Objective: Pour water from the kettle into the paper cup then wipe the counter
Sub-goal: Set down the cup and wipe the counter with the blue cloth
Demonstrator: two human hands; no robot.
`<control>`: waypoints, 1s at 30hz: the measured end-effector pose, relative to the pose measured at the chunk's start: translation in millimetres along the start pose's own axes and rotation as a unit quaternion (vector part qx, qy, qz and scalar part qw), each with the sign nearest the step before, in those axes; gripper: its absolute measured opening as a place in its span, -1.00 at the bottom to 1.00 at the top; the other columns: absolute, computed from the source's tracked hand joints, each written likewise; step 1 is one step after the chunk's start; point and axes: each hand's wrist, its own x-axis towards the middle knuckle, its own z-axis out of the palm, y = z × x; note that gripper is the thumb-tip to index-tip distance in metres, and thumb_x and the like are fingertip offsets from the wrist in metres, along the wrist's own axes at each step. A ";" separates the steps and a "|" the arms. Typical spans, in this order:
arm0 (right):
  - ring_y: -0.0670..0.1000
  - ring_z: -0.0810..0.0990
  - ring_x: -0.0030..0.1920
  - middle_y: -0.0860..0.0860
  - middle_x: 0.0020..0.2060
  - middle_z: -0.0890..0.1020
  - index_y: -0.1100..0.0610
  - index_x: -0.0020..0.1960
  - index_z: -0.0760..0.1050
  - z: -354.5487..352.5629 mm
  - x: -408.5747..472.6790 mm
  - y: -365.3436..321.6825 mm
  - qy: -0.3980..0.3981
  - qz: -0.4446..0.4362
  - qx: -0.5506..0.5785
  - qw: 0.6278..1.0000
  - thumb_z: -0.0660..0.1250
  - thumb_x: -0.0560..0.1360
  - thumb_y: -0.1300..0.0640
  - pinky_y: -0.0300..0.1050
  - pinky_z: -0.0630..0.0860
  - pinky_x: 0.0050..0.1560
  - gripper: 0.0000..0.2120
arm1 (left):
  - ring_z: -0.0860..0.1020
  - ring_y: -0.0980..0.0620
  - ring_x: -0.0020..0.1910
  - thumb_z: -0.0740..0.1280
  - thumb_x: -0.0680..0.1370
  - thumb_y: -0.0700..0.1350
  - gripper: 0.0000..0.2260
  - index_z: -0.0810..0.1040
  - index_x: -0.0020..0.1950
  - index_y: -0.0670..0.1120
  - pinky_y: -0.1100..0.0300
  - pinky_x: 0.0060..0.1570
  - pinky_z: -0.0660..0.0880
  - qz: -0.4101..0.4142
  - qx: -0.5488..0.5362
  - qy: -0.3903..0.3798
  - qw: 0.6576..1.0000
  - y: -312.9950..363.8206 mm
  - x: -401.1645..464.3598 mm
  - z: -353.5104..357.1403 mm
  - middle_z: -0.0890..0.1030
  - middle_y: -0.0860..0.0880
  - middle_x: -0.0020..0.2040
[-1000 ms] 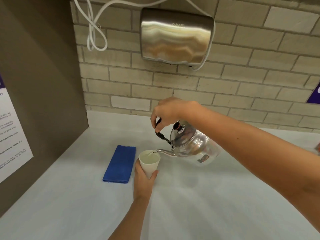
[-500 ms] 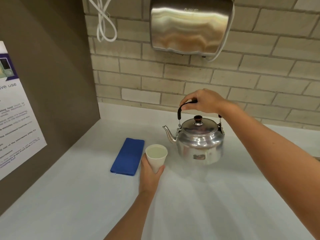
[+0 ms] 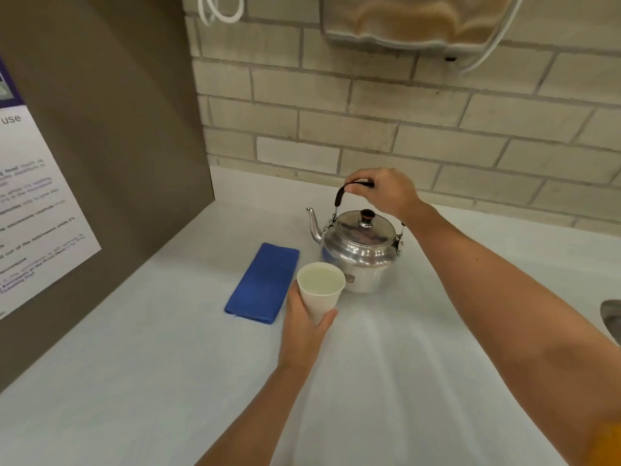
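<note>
A single head-worn camera looks forward and steeply down at the tabletop [image 3: 420,381] from close above, facing the brick wall [image 3: 420,112] behind it; wide-angle bending probably distorts the edges.

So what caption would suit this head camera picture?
Left hand holds a filled paper cup; right hand grips the upright kettle, blue cloth beside.
</note>
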 end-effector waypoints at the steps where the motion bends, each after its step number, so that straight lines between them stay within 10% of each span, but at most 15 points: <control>1: -0.08 0.41 -0.38 -0.20 -0.45 0.45 -0.11 -0.01 0.62 3.9 0.7 -0.2 0.000 -0.003 0.003 1.000 0.34 0.46 -0.11 -0.24 0.25 -0.40 -0.83 | 0.37 0.00 0.34 0.49 0.37 -0.10 -0.25 0.14 0.44 -0.06 0.00 0.37 0.35 -0.001 -0.001 0.001 1.000 -0.1 0.1 0.3 0.38 -0.05 0.36; 18: -0.02 0.50 -0.25 0.04 -0.15 0.69 -0.08 0.10 0.59 22.5 5.1 3.1 -0.027 -0.013 -0.003 1.000 0.34 0.46 -0.13 -0.18 0.33 -0.21 -0.74 | 0.36 0.04 0.33 0.49 0.35 -0.17 -0.23 0.14 0.45 -0.08 0.02 0.37 0.34 0.002 0.004 -0.017 1.000 4.0 -2.2 -5.6 0.36 -0.03 0.37; 23: 0.16 0.50 0.10 0.14 0.01 0.62 -0.11 0.36 0.37 9.5 -3.5 -0.9 -0.069 -0.029 -0.085 0.994 0.27 0.51 -0.09 0.04 0.47 0.03 -0.58 | 0.34 0.08 0.32 0.46 0.39 -0.21 -0.25 0.12 0.45 -0.07 0.16 0.32 0.33 -0.016 -0.002 -0.033 0.999 5.7 -4.0 -10.3 0.34 -0.01 0.39; 30: 0.15 0.40 0.18 0.15 0.14 0.52 0.05 0.33 0.41 1.3 -82.5 -26.3 0.102 0.042 -0.007 0.994 0.25 0.54 0.10 0.11 0.44 0.12 -0.64 | 0.42 0.06 0.22 0.17 0.52 -0.36 -0.48 0.16 0.45 -0.09 0.23 0.20 0.35 0.058 0.091 -0.060 0.992 2.5 -8.4 -45.3 0.40 0.01 0.21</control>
